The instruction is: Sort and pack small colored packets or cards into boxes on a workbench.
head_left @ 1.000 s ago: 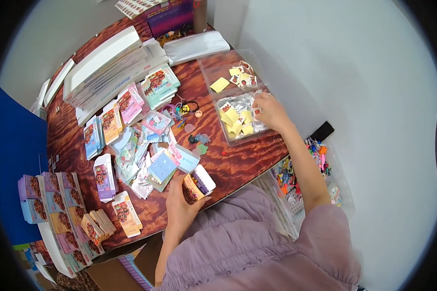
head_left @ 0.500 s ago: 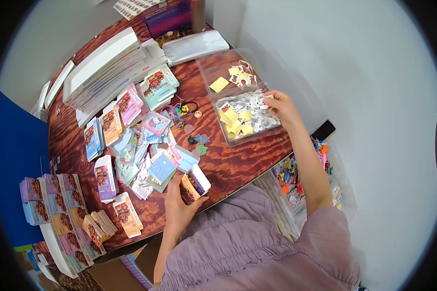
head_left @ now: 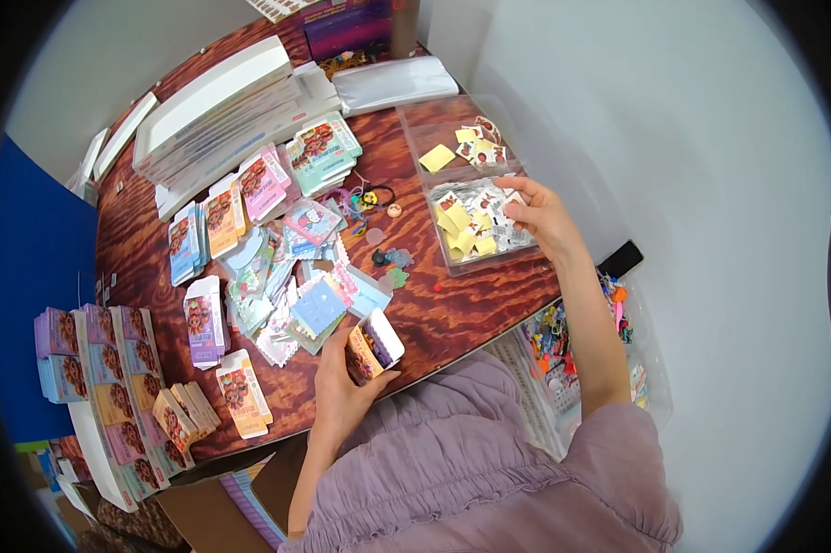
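Note:
My left hand (head_left: 340,387) wraps round a small orange carton (head_left: 367,356) near the table's front edge. The carton's white flap stands open, and dark purple pieces show inside. My right hand (head_left: 540,217) is over a clear divided plastic box (head_left: 466,270), with thumb and fingers closed together at the small white packets (head_left: 489,195). Whether a packet is between those fingertips is too small to tell. Folded yellow papers (head_left: 459,218) lie beside the packets. More yellow and printed pieces (head_left: 475,147) fill the compartment behind.
Flat patterned sachets (head_left: 314,304) lie heaped mid-table, with small trinkets (head_left: 392,263) beside them. Stacks of flat cartons (head_left: 220,226) stand behind, before white trays (head_left: 212,106). Filled display trays (head_left: 120,405) stand at left. A bin of colourful trinkets (head_left: 549,346) is below the table's right edge.
The whole view has shifted slightly, moving the table rightward in the picture. My right hand has moved a little left relative to the plastic box. My left hand still holds the carton.

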Demonstrator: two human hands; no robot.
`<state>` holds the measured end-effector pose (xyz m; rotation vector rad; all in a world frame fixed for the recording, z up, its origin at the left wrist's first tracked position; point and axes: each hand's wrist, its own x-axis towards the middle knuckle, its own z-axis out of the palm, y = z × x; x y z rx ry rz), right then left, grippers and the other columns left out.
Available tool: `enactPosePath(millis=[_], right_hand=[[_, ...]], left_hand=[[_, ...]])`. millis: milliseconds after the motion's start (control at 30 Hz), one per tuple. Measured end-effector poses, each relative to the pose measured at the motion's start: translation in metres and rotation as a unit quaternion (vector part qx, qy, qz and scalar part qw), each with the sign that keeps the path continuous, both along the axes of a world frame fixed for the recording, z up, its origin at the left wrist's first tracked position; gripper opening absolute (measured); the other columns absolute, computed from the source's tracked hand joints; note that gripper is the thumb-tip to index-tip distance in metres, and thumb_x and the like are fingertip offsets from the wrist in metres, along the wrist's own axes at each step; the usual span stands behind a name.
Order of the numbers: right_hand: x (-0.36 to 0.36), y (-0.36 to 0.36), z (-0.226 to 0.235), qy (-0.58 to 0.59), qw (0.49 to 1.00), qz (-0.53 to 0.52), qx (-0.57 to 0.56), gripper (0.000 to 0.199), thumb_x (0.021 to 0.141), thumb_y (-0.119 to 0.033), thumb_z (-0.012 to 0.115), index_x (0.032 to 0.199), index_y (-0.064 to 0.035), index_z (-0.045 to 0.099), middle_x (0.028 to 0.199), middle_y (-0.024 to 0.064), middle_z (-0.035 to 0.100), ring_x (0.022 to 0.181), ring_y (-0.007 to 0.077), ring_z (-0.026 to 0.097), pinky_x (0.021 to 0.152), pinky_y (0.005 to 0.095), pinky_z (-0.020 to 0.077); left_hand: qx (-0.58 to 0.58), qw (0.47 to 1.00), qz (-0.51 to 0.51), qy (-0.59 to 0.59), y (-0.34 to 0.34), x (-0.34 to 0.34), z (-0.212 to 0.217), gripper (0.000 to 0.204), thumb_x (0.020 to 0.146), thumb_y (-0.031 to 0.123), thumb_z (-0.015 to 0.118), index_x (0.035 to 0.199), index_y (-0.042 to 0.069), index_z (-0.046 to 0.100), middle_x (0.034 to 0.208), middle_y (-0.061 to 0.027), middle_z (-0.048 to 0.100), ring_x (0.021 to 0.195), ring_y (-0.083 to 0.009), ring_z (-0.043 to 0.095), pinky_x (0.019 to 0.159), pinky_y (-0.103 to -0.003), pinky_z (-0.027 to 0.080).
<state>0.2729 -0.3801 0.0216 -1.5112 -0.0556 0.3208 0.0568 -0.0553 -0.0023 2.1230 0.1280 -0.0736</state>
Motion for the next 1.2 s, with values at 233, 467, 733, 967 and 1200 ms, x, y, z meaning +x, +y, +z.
enactPosePath(millis=[233, 467, 733, 967, 1200], right_hand=[[-0.046, 0.06, 0.018, 0.023, 0.999, 0.003, 0.043, 0.014, 0.087, -0.004, 0.07, 0.1, -0.004, 0.065, 0.078, -0.002, 0.063, 0.066, 0.0032, 0.053, 0.059, 0.019, 0.0403], [-0.114, 0.145, 0.023, -0.005, 0.997, 0.064, 0.048, 0.008, 0.093, -0.005, 0.067, 0.098, -0.0033, 0.062, 0.081, -0.0012, 0.064, 0.068, 0.0025, 0.055, 0.059, 0.0182, 0.0427], [-0.115, 0.148, 0.01, 0.048, 0.994, 0.057, 0.08, 0.007, 0.095, -0.009, 0.066, 0.098, -0.0059, 0.06, 0.081, -0.0014, 0.065, 0.065, 0.0021, 0.056, 0.055, 0.0164, 0.0408], [-0.137, 0.173, 0.014, -0.234, 0.96, 0.016, -0.154, 0.006, 0.091, -0.001, 0.065, 0.092, -0.0012, 0.059, 0.081, 0.0049, 0.065, 0.069, 0.0151, 0.063, 0.061, 0.0279, 0.0491], [-0.141, 0.194, 0.022, -0.381, 0.881, 0.104, -0.262, 0.017, 0.082, -0.007, 0.072, 0.098, -0.0052, 0.065, 0.09, 0.0116, 0.065, 0.084, 0.0305, 0.064, 0.071, 0.04, 0.0509]], left_hand=[[0.081, 0.993, 0.03, -0.083, -0.009, 0.014, 0.008, 0.074, 0.07, 0.017, 0.087, 0.13, 0.001, 0.047, 0.12, -0.0185, 0.057, 0.109, -0.0379, 0.058, 0.089, -0.043, 0.05], [0.14, 0.979, 0.085, -0.119, -0.009, 0.014, 0.007, 0.076, 0.067, 0.022, 0.09, 0.127, 0.002, 0.048, 0.12, -0.017, 0.056, 0.108, -0.0369, 0.058, 0.089, -0.043, 0.05], [0.122, 0.981, 0.098, -0.117, -0.001, -0.003, -0.001, 0.077, 0.067, 0.02, 0.09, 0.128, 0.002, 0.048, 0.118, -0.0171, 0.057, 0.107, -0.0367, 0.058, 0.088, -0.043, 0.05], [0.14, 0.978, 0.107, -0.109, 0.001, -0.008, -0.001, 0.08, 0.065, 0.017, 0.09, 0.129, 0.002, 0.046, 0.119, -0.018, 0.056, 0.108, -0.038, 0.057, 0.088, -0.043, 0.05], [0.149, 0.965, 0.138, -0.166, 0.002, -0.007, -0.011, 0.08, 0.066, 0.015, 0.088, 0.131, 0.002, 0.044, 0.125, -0.0188, 0.054, 0.112, -0.0381, 0.055, 0.086, -0.045, 0.051]])
